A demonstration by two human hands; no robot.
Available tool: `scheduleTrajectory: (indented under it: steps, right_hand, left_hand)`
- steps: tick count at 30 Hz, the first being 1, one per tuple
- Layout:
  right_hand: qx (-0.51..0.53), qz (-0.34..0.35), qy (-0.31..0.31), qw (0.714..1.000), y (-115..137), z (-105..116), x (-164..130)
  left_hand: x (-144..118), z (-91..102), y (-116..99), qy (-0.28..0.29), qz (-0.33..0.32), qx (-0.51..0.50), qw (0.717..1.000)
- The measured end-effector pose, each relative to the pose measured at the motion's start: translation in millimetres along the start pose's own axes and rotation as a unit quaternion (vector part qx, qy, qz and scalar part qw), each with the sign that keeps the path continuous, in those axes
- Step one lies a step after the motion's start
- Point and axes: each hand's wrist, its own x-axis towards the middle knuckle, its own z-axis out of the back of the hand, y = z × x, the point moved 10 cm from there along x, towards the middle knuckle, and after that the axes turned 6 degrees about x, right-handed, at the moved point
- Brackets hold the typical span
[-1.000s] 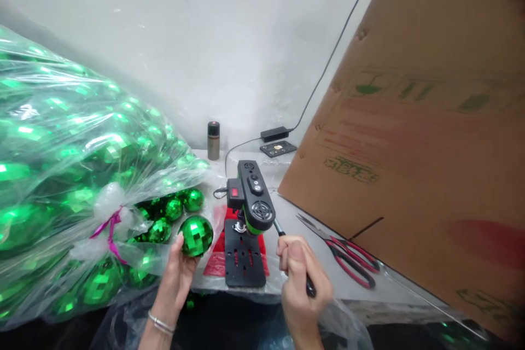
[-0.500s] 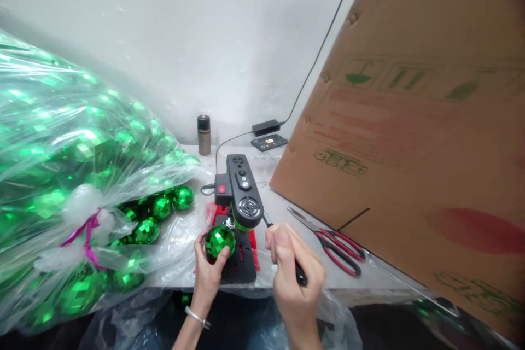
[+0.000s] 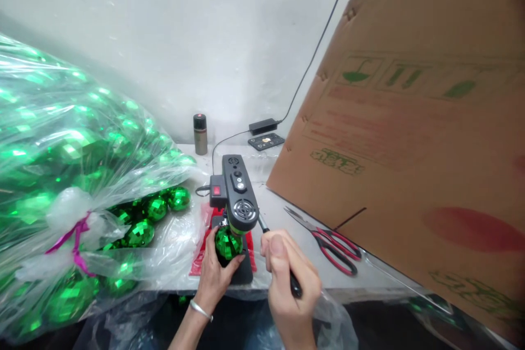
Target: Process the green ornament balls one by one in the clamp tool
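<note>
Leftmost, a big crinkled clear bag (image 3: pixel 61 175) bulges with shiny faceted green balls and is tied off with a purple ribbon (image 3: pixel 76 232); it takes up the table's left end, and a few loose balls (image 3: pixel 158 206) show through the plastic at its mouth. Near the front edge of the pale table (image 3: pixel 283 213) a red sheet (image 3: pixel 202 254) lies under a flat black base plate. On that plate the left hand (image 3: pixel 215 276), a thin metal bangle on its wrist, curls its fingers around a mirrored green ball (image 3: pixel 227 243), pressing it up under the rounded black-and-green head of a small press (image 3: pixel 238 197). Just right of it, the right hand (image 3: pixel 289 284) is closed in a fist on the press's slim black lever (image 3: pixel 279 254). Red-handled scissors (image 3: pixel 328 243) lie flat further right, beside a leaning matt brown cardboard sheet (image 3: pixel 410 147). At the back edge stand a small metal can (image 3: pixel 200 134) and a black adapter (image 3: pixel 263 126).
</note>
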Motion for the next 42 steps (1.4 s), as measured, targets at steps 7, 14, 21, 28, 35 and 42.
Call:
scheduleTrajectory:
  steps: [7, 14, 21, 28, 35, 42]
  right_hand:
    - [0.006, -0.002, -0.008, 1.000, -0.5, -0.2, 0.7]
    - [0.004, -0.019, -0.010, 1.000, -1.8, -0.6, 3.3]
    - [0.002, -0.012, -0.006, 1.000, -0.7, -0.6, 3.3]
    - [0.003, -0.014, 0.000, 1.000, -0.1, -1.3, 3.0]
    - [-0.011, -0.013, 0.004, 1.000, -0.6, -0.5, 0.6]
    - [-0.001, 0.000, -0.007, 1.000, -5.5, 2.8, -10.1]
  left_hand:
    - [4.0, 8.0, 0.1, 0.043, -0.015, 0.010, 0.999]
    - [4.2, 17.7, 15.3, 0.020, 0.036, -0.027, 0.999]
    - [12.1, 17.2, 10.0, 0.057, 0.039, -0.058, 0.996]
    - [4.8, 8.7, 11.4, 0.014, -0.028, 0.006, 0.999]
    - [-7.6, -8.4, 8.6, 0.008, -0.112, 0.052, 0.992]
    - [-11.5, -14.5, 12.1, 0.031, -0.119, 0.071, 0.990]
